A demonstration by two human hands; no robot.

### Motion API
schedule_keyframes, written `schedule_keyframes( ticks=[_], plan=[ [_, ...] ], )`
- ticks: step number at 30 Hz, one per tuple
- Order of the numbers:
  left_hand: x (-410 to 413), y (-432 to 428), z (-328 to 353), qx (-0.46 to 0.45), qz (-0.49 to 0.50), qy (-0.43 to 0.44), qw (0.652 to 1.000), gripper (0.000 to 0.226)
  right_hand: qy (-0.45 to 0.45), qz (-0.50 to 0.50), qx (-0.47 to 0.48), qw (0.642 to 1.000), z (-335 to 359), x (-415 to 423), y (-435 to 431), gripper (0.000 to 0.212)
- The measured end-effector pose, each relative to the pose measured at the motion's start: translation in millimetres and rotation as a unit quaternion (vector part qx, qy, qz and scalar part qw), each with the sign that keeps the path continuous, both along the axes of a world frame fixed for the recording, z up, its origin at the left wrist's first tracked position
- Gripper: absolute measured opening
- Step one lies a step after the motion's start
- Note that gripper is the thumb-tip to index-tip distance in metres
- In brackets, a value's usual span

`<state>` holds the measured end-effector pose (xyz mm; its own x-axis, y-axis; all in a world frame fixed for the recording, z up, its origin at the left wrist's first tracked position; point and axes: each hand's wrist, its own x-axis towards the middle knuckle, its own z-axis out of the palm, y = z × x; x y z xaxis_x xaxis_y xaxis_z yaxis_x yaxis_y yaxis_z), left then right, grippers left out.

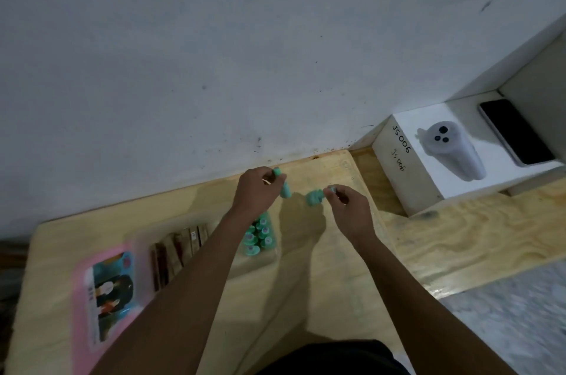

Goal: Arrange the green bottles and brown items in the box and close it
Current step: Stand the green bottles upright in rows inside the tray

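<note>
**A green bottle in each hand, above the open box**

A wooden table (pixel 428 239) holds a clear box (pixel 211 239), its pink lid (pixel 104 292) open at the left; brown sticks (pixel 174 249) fill its left part, green bottles (pixel 258 235) the right; beyond it, the left hand (pixel 255 190) grips one bottle (pixel 283 184); the right hand (pixel 349 206) pinches another (pixel 315 197).

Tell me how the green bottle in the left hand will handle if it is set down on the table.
The green bottle looks small and probably light: the left hand holds it with just the fingers. Its round, narrow body would likely roll if laid on its side on the table. Stood upright, it may tip easily, being tall for its base.
</note>
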<state>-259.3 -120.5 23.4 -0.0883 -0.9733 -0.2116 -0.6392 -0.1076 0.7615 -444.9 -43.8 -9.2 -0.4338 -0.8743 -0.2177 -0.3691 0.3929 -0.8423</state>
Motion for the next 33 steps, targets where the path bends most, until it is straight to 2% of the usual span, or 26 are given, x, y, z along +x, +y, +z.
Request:
schedule_keyframes(
  ticks=[2, 8, 11, 19, 24, 29, 33],
  plan=[
    [14.0, 9.8, 11.3, 0.002, 0.023, 0.042, 0.999, 0.026, -0.018, 0.01, -0.03, 0.999, 13.7, 5.7, 4.9, 0.021],
    [55.6, 42.7, 32.7, -0.018, 0.073, 0.085, 0.994, 0.033, -0.119, 0.053, -0.055, 0.99, 52.3, 30.8, 23.2, 0.017],
    [74.8, 58.7, 38.6, -0.027, 0.085, 0.087, 0.992, 0.034, -0.115, 0.101, -0.061, 0.986, 60.0, 44.6, 32.5, 0.016],
    [104.6, 101.0, 35.6, -0.043, 0.095, 0.075, 0.992, 0.033, 0.051, 0.241, -0.055, 0.968, 46.2, 72.4, 59.4, 0.02],
    [106.7, 119.5, 21.0, -0.053, 0.084, 0.024, 0.995, 0.029, 0.241, 0.316, -0.049, 0.916, 33.5, 80.3, 69.2, 0.022],
    [99.7, 130.4, 9.7, -0.044, 0.089, -0.044, 0.994, 0.028, 0.319, 0.343, -0.021, 0.883, 26.8, 90.8, 67.1, 0.025],
    [92.8, 134.7, 1.7, -0.027, 0.098, -0.064, 0.993, 0.023, 0.379, 0.342, 0.006, 0.86, 25.7, 101.6, 62.5, 0.026]
  ],
)
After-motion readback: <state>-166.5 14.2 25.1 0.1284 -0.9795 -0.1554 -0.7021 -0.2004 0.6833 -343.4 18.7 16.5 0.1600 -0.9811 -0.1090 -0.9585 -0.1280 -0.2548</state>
